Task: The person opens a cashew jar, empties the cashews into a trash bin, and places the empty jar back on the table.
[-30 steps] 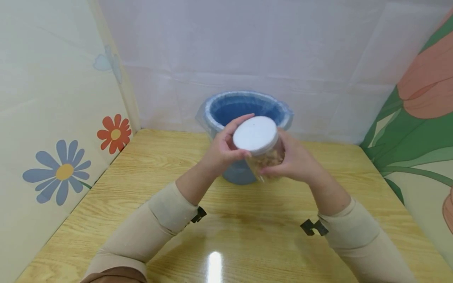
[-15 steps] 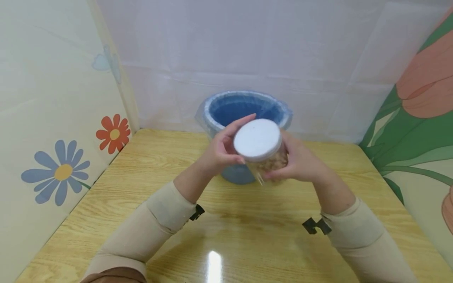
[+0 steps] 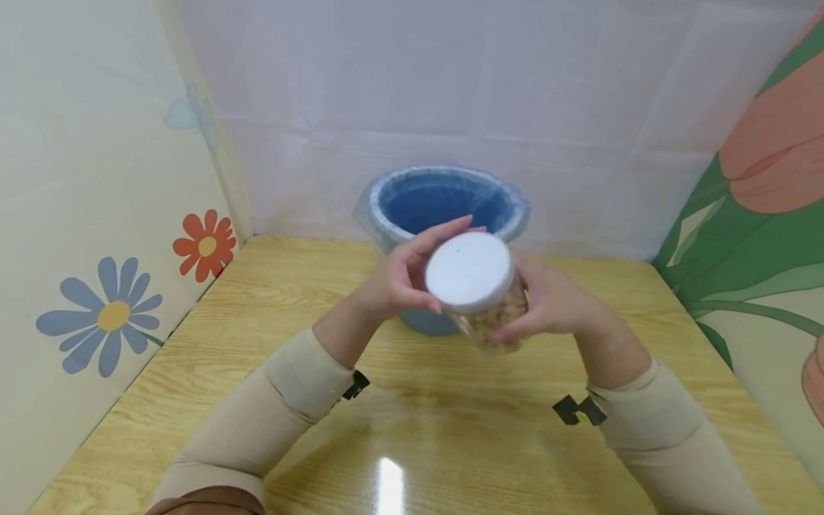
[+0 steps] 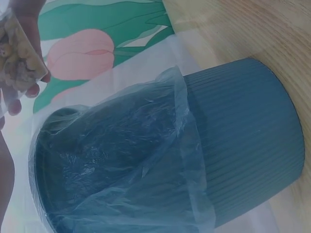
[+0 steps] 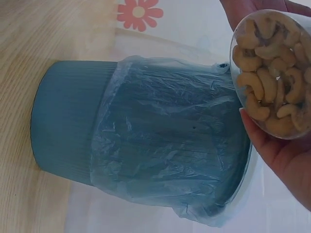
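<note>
Wood-grain table (image 3: 463,415), blue bin (image 3: 425,322) standing upright

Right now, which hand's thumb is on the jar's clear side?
The right hand; the left hand has its thumb beside the white lid on the jar.

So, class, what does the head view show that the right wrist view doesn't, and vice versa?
Only the head view shows the top of the lid, the blue flower and both sleeves. Only the right wrist view shows the base of the jar. Both show the nuts, bin, liner, red flower, table, left hand and right hand.
</note>
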The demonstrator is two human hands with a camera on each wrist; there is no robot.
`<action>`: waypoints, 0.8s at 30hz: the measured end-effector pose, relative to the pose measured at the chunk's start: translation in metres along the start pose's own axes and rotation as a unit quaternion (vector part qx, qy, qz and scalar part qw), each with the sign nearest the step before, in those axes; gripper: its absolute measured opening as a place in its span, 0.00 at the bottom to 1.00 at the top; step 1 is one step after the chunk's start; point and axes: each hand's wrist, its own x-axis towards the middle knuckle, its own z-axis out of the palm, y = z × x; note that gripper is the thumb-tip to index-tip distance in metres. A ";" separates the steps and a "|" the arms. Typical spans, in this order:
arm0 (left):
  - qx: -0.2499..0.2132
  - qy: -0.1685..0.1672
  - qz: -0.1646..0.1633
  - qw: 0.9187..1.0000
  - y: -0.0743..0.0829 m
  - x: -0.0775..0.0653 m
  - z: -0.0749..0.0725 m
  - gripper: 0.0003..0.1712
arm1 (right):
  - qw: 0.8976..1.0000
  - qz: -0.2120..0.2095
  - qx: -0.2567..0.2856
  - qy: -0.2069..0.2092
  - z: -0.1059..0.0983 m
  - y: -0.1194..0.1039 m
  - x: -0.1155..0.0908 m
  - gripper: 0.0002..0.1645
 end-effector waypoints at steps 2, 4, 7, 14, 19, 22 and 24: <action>0.008 0.000 -0.006 1.000 -0.001 0.000 0.000 0.57 | 1.000 0.001 0.001 -0.004 0.000 0.000 0.000 0.52; 0.018 0.002 -0.011 1.000 -0.001 -0.001 0.000 0.58 | 1.000 0.005 -0.001 -0.007 -0.001 0.001 -0.001 0.53; 0.029 0.005 -0.017 0.999 0.000 -0.001 0.000 0.59 | 1.000 0.018 -0.008 -0.009 -0.001 0.002 0.000 0.53; 0.071 0.050 -0.031 0.996 0.000 -0.001 0.002 0.60 | 0.999 0.045 0.011 0.002 0.002 0.004 0.001 0.53; 0.093 0.102 -0.040 0.990 -0.001 0.001 0.003 0.61 | 0.997 0.068 -0.005 0.043 0.006 0.004 0.003 0.56; 0.096 0.127 -0.044 0.986 -0.002 0.001 0.004 0.61 | 0.995 0.082 -0.018 0.061 0.008 0.002 0.004 0.56; 0.095 0.145 -0.048 0.984 -0.002 0.001 0.004 0.61 | 0.993 0.089 -0.023 0.069 0.009 0.002 0.005 0.56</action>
